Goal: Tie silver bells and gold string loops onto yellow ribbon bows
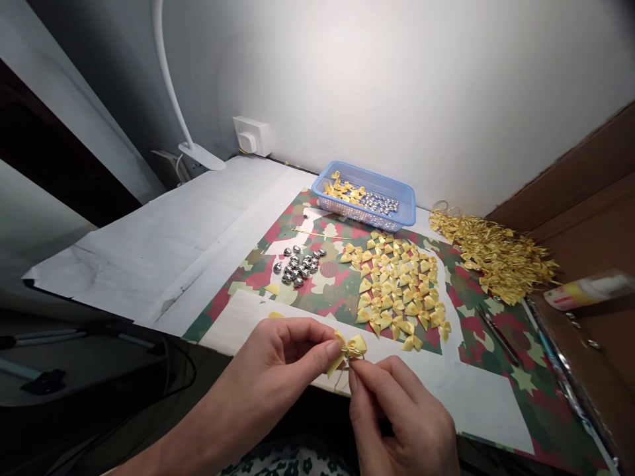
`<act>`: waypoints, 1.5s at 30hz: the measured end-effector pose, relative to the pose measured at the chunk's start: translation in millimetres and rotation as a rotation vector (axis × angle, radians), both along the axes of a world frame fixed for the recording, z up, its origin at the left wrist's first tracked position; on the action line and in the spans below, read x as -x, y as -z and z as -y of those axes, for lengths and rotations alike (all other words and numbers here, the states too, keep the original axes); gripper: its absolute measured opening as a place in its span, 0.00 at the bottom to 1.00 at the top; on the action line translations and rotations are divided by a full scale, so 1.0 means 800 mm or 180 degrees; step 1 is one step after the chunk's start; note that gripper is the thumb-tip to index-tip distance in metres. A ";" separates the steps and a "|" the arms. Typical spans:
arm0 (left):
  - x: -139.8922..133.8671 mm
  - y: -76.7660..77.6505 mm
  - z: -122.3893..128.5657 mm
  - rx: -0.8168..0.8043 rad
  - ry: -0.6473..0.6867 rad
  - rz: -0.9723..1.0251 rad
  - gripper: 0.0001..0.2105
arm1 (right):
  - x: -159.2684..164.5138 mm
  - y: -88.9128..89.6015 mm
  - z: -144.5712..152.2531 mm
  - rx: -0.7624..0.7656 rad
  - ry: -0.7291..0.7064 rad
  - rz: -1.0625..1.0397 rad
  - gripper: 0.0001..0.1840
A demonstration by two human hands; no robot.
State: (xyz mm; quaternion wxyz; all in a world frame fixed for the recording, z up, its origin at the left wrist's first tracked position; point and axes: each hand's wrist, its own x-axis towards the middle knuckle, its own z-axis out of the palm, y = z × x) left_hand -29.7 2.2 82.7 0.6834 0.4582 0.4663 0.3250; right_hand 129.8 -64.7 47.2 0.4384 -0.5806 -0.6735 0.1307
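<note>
**Fingers (pixel 310 360) closed on one bow, mid-piece by the look**

Left hand (pixel 280 363) pinches the yellow bow (pixel 358 343) over the table's (pixel 163 228) near edge; right hand (pixel 404 410) pinches its underside. Right-side heap (pixel 496 258) looks done; loose bows (pixel 397 291), silver beads (pixel 299 270) left.

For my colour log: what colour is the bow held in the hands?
The bow is yellow, seen best in the head view.

The left hand (pixel 278 360) and right hand (pixel 404 416) pinch a yellow bow (pixel 358 342) (gold cord (pixel 353 353) across its middle).
</note>
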 end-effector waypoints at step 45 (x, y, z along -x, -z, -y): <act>0.000 0.010 0.001 0.0161 -0.0006 0.0053 0.14 | 0.013 0.011 -0.005 -0.0218 0.0232 -0.0335 0.09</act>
